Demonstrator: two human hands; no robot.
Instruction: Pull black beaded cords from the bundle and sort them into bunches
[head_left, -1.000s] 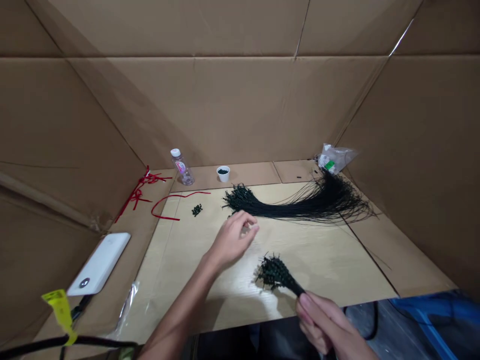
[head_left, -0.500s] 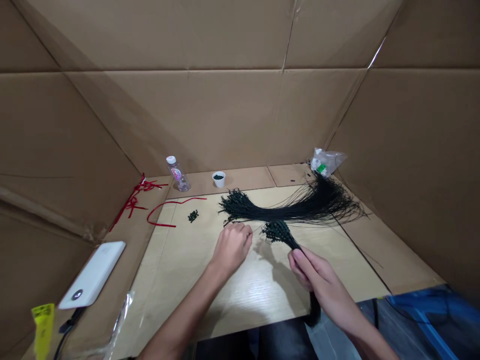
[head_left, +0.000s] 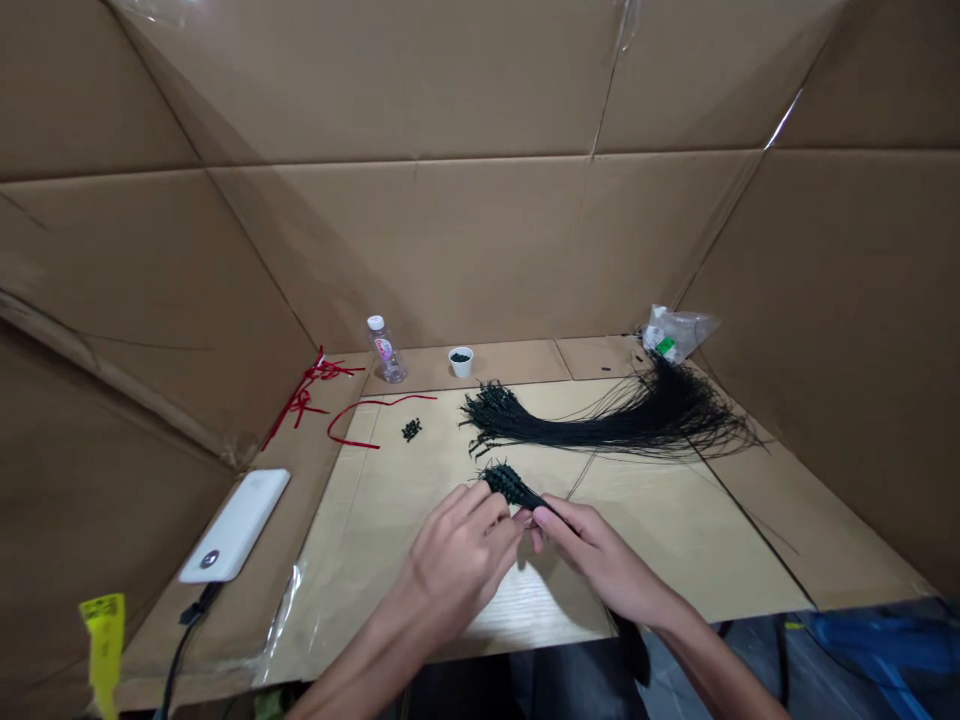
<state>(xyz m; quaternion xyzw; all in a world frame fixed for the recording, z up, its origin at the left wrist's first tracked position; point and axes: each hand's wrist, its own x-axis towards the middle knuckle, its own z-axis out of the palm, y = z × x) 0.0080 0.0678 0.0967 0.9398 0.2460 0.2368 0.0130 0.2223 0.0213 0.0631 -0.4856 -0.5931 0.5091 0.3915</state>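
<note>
Dim, soft light, apparently from overhead, leaves a pale glare on the near part of the table (head_left: 697,530), a shadow there beneath the right hand (head_left: 607,565), and slanting shade across the back wall (head_left: 450,260) beyond it. The side wall (head_left: 847,330) to the table's right and the floor (head_left: 679,670) below sink into gloom, while tape (head_left: 283,610) along its left edge glints. Wide-angle stretching shows outward from the table, where the strands (head_left: 600,432) merge into black.
</note>
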